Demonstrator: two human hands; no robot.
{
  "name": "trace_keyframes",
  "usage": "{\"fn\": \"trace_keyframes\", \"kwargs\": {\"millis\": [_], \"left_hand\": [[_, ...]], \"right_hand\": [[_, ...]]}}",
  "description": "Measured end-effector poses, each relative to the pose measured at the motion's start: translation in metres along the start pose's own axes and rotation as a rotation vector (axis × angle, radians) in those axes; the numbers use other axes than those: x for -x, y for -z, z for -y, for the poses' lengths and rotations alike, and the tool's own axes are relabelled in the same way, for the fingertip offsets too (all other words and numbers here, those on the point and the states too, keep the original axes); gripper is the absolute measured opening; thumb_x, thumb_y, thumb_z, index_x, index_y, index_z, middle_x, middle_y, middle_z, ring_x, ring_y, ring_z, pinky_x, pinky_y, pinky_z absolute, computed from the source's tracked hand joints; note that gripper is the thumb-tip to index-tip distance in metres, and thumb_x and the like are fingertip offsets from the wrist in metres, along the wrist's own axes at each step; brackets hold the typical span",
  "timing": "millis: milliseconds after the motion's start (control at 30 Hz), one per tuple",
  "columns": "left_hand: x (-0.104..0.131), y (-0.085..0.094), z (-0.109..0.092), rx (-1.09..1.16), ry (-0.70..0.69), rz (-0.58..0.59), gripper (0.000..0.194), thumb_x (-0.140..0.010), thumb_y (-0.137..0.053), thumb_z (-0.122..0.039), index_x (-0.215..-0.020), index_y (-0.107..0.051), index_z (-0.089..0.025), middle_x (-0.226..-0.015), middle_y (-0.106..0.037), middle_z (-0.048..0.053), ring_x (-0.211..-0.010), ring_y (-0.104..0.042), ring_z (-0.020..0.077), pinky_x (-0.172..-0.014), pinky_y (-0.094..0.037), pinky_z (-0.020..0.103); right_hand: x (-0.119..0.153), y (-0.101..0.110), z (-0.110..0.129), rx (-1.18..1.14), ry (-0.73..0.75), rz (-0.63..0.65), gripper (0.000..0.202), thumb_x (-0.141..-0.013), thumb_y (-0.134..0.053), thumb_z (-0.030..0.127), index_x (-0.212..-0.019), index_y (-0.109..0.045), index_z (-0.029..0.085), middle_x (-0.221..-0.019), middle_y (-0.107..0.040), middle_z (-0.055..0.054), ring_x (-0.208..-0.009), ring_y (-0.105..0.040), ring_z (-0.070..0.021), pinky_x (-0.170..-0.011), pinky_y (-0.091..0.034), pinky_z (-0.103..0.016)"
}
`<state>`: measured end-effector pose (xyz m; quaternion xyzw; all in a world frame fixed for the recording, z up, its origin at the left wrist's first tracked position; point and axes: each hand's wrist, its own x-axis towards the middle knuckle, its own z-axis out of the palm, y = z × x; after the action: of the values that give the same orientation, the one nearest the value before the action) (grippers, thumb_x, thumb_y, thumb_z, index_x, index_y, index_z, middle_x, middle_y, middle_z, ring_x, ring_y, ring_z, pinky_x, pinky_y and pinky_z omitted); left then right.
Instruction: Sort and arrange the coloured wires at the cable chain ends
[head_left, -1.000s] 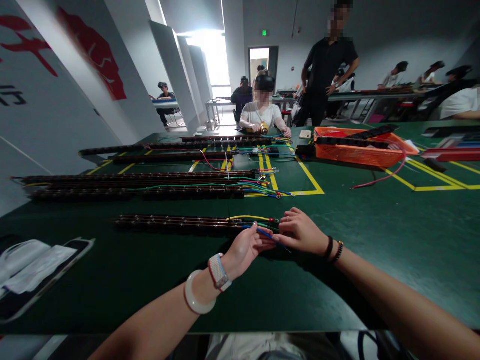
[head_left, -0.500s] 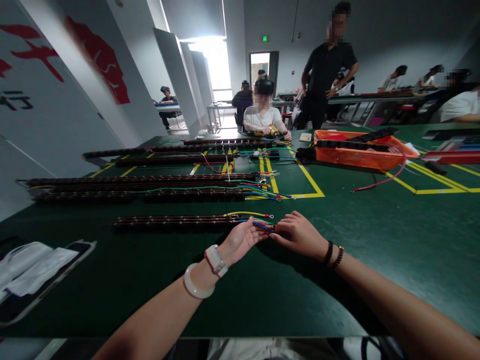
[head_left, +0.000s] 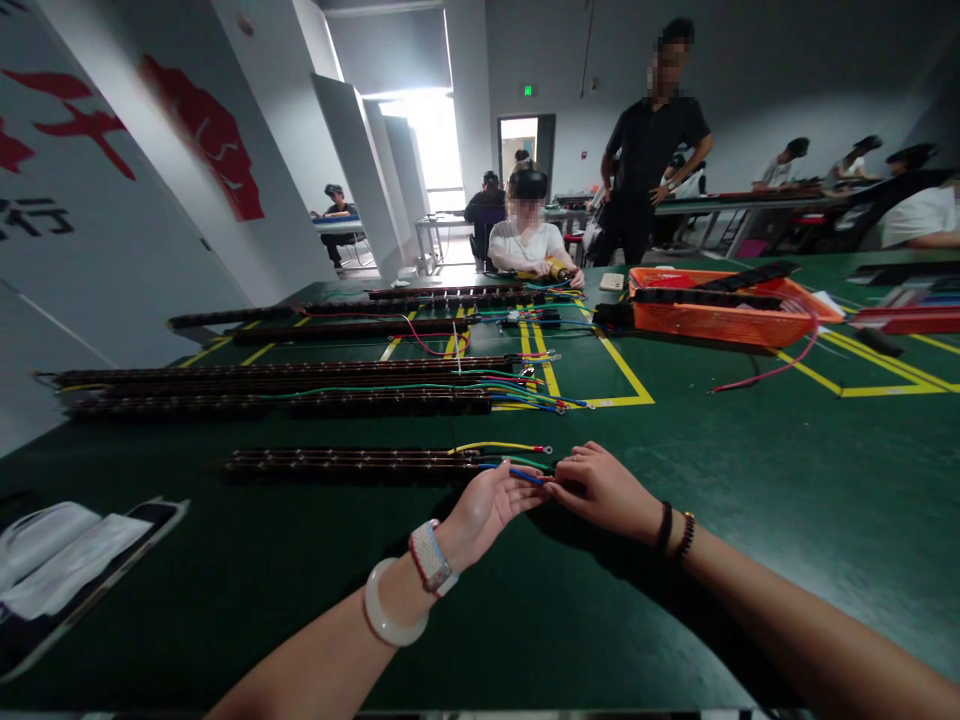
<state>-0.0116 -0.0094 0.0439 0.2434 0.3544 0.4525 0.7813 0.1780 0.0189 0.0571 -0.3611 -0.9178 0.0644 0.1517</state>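
A short dark wire harness strip (head_left: pixel 352 463) lies on the table in front of me, with coloured wires at its right end. Palm up, my left hand (head_left: pixel 484 510) supports the blue wire (head_left: pixel 525 476) across its stretched fingers, the thumb resting over it. My right hand (head_left: pixel 604 492) has its fingers pinched at the tip of that blue wire, just right of the left fingertips. The tip itself is hidden by the fingers. Beyond the hands lies a yellow wire (head_left: pixel 495 445) with a ring terminal, and a green wire (head_left: pixel 525 462) runs partly behind the left fingers.
Longer strips (head_left: pixel 300 378) with wires lie farther back on the green table (head_left: pixel 337 600). An orange basket (head_left: pixel 705 325) stands at the far right, a phone (head_left: pixel 611 282) beside it. A tray with white cloth (head_left: pixel 60 560) is at left. A co-worker (head_left: pixel 527 240) sits opposite holding a yellow tool.
My view has tilted up slightly, so everything sits lower in the picture. Both hands keep nearly the same hold on the blue wire.
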Motion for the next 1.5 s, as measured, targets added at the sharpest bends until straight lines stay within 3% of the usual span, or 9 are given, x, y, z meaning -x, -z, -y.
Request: {"fn": "trace_keyframes", "kwargs": {"millis": [100,200,367,667,800,933,1067,1300,1500], "left_hand": [[0.004,-0.004,-0.001,-0.092,0.057,0.005,0.047,-0.092,-0.035,-0.042,-0.088,-0.063,-0.004,-0.087,-0.068,0.019,-0.082,-0.066,0.0226,-0.086,-0.047,0.038],[0.01,-0.009,0.003,-0.327,0.188,0.095,0.06,-0.091,-0.029,-0.053,-0.082,-0.064,-0.005,-0.082,-0.068,0.021,-0.071,-0.067,0.0226,-0.07,-0.05,0.035],[0.014,-0.014,0.013,-0.608,0.226,0.283,0.055,-0.084,-0.042,-0.057,-0.07,-0.064,-0.009,-0.075,-0.069,0.019,-0.061,-0.066,0.0212,-0.058,-0.049,0.031],[0.013,-0.013,0.014,-0.635,0.223,0.305,0.05,-0.084,-0.042,-0.054,-0.072,-0.063,-0.01,-0.076,-0.069,0.019,-0.062,-0.066,0.021,-0.061,-0.05,0.032],[0.01,-0.01,0.016,-0.63,0.243,0.315,0.052,-0.083,-0.043,-0.056,-0.071,-0.062,-0.01,-0.074,-0.069,0.018,-0.061,-0.066,0.0206,-0.06,-0.05,0.032],[0.01,-0.012,0.014,-0.631,0.242,0.307,0.051,-0.082,-0.044,-0.057,-0.071,-0.062,-0.011,-0.074,-0.069,0.018,-0.062,-0.066,0.0205,-0.059,-0.05,0.031],[0.012,-0.014,0.011,-0.638,0.246,0.296,0.049,-0.082,-0.044,-0.055,-0.072,-0.061,-0.011,-0.074,-0.069,0.018,-0.062,-0.066,0.0202,-0.06,-0.05,0.031],[0.013,-0.014,0.009,-0.603,0.26,0.309,0.047,-0.086,-0.041,-0.05,-0.072,-0.062,-0.01,-0.073,-0.069,0.017,-0.061,-0.066,0.019,-0.061,-0.05,0.03],[0.012,-0.012,0.009,-0.562,0.288,0.303,0.048,-0.088,-0.038,-0.047,-0.071,-0.063,-0.01,-0.072,-0.069,0.017,-0.06,-0.065,0.0188,-0.063,-0.049,0.032]], "right_hand": [[0.0,-0.001,-0.002,-0.013,-0.008,0.011,0.032,-0.091,-0.044,0.036,-0.066,-0.055,0.019,-0.064,-0.059,0.0,-0.068,-0.051,-0.0127,-0.071,-0.029,-0.028],[-0.001,-0.004,-0.005,-0.023,-0.019,0.03,0.032,-0.091,-0.045,0.036,-0.064,-0.054,0.019,-0.063,-0.059,0.0,-0.067,-0.051,-0.0128,-0.071,-0.029,-0.028],[-0.001,-0.01,-0.005,-0.025,0.013,0.074,0.029,-0.09,-0.045,0.032,-0.066,-0.056,0.02,-0.067,-0.062,-0.001,-0.071,-0.052,-0.0144,-0.072,-0.028,-0.029],[-0.001,-0.011,0.002,0.092,0.085,0.09,0.022,-0.087,-0.048,0.023,-0.069,-0.06,0.02,-0.07,-0.063,-0.003,-0.075,-0.05,-0.0161,-0.076,-0.027,-0.033],[0.0,-0.013,-0.001,0.11,0.11,0.065,0.028,-0.089,-0.046,0.027,-0.065,-0.059,0.02,-0.067,-0.06,-0.003,-0.073,-0.048,-0.0159,-0.076,-0.027,-0.033],[-0.001,-0.004,-0.01,0.066,0.024,-0.032,0.036,-0.091,-0.044,0.04,-0.065,-0.057,0.019,-0.067,-0.058,-0.003,-0.07,-0.047,-0.0154,-0.074,-0.03,-0.032],[-0.009,0.006,-0.022,-0.108,-0.112,-0.087,0.032,-0.087,-0.048,0.049,-0.08,-0.061,0.02,-0.078,-0.059,-0.004,-0.077,-0.049,-0.0166,-0.073,-0.035,-0.031],[-0.039,-0.002,-0.032,-0.269,-0.07,0.036,0.047,-0.075,-0.06,0.059,-0.107,-0.062,0.024,-0.105,-0.057,-0.007,-0.098,-0.05,-0.0219,-0.088,-0.037,-0.039],[-0.06,-0.012,-0.027,-0.188,0.07,0.186,0.049,-0.072,-0.06,0.063,-0.094,-0.063,0.019,-0.091,-0.058,-0.005,-0.085,-0.049,-0.0189,-0.079,-0.037,-0.034]]}}
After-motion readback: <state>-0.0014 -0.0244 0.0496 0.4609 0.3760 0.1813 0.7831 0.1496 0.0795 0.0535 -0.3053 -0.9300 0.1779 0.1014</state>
